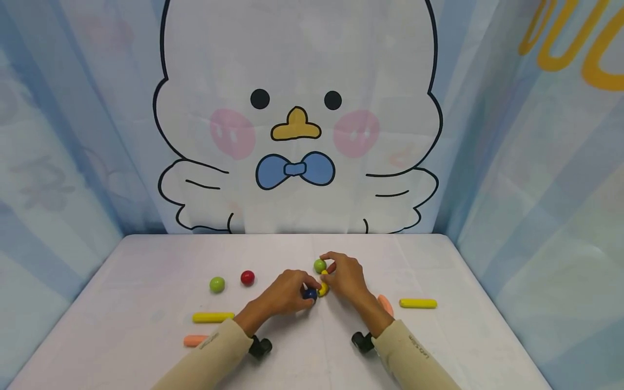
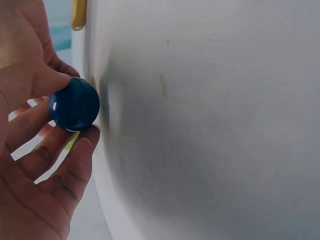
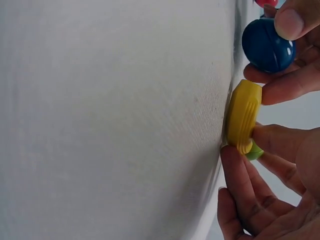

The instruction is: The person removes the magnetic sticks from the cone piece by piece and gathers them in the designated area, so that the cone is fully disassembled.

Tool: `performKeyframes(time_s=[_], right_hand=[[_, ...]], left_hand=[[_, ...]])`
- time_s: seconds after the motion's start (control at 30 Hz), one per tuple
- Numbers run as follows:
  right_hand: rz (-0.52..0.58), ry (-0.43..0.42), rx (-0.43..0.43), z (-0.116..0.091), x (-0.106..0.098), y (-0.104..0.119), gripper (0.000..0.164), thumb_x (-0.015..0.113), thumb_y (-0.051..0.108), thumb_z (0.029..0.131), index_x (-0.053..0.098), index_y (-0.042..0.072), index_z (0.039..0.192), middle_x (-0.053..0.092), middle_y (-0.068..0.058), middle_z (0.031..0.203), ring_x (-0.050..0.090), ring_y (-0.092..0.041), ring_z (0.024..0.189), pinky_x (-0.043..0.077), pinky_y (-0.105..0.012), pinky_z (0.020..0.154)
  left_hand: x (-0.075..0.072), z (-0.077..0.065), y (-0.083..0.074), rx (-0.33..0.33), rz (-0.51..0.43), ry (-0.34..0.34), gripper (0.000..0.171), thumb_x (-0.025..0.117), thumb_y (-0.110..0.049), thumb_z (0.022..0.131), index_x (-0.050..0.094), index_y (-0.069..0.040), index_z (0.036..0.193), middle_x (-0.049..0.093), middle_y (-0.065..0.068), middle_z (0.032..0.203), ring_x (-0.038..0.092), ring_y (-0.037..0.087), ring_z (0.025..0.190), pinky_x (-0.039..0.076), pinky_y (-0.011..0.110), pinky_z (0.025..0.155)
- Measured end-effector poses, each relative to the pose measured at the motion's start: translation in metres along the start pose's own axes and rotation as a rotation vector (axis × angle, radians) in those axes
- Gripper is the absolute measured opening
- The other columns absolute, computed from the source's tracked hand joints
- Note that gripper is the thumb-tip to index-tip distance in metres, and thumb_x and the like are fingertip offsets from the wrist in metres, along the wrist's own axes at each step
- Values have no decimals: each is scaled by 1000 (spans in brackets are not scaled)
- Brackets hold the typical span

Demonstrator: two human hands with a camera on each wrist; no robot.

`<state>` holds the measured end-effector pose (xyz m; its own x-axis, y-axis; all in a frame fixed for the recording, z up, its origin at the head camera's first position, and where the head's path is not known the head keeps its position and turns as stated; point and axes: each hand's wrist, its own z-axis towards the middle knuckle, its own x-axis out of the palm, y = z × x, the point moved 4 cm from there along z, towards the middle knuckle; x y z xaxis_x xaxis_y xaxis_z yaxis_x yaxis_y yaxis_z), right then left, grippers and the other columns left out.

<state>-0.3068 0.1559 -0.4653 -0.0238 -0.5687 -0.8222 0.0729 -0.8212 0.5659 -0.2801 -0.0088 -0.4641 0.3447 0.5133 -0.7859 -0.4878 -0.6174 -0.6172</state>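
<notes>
My left hand (image 1: 288, 292) pinches a glossy dark blue ball (image 2: 75, 106) between thumb and fingers, low over the white table. Just right of it, a curved yellow piece like a toy banana (image 3: 244, 116) stands between the two hands. My right hand (image 1: 347, 277) pinches this piece with its thumb and a finger near one end. A fingertip of the left hand lies right at the other end. Beyond the yellow piece sits a light green ball (image 1: 319, 266), beside the right hand's index finger. In the right wrist view the green ball is mostly hidden.
To the left on the table (image 1: 146, 281) lie another green ball (image 1: 217, 285), a red ball (image 1: 247, 278), a yellow stick (image 1: 213, 317) and an orange stick (image 1: 194, 340). By the right forearm are a curved orange piece (image 1: 385, 304) and a second yellow stick (image 1: 418, 303).
</notes>
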Motion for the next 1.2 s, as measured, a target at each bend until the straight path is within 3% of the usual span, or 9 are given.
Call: performKeyframes(time_s=[0.33,0.57,0.97,1.2], right_hand=[[6,-17,-10,-1,0,-1,46,88,14,88,74,19,132,76,-4,92,64,-20,86,52,-36,78],[10,-17,13,-1,1,-2,48,88,14,88,73,20,134,75,-3,93,63,-19,85,53,-36,79],[26,-28,2,-2,0,-2,48,88,12,86,74,19,132,74,-3,92,63,-21,87,50,-37,81],[35,-22,6,-2,1,-2,48,88,11,86,74,19,132,74,-3,93,62,-20,86,49,-35,79]], left_hand=[[-2,-19,-4,41,-1,10,27,82,-16,94,79,-12,120,77,0,113,65,12,92,54,23,82],[-15,-38,-3,-6,-10,1,28,83,-18,93,78,-15,121,76,-6,111,64,13,97,53,25,84],[-44,-70,17,-104,15,-86,28,86,-13,90,79,-15,117,78,-7,111,65,12,96,60,37,90],[-59,-88,34,-125,60,-155,28,87,-10,87,80,-14,114,78,-8,106,66,10,92,60,34,86]])
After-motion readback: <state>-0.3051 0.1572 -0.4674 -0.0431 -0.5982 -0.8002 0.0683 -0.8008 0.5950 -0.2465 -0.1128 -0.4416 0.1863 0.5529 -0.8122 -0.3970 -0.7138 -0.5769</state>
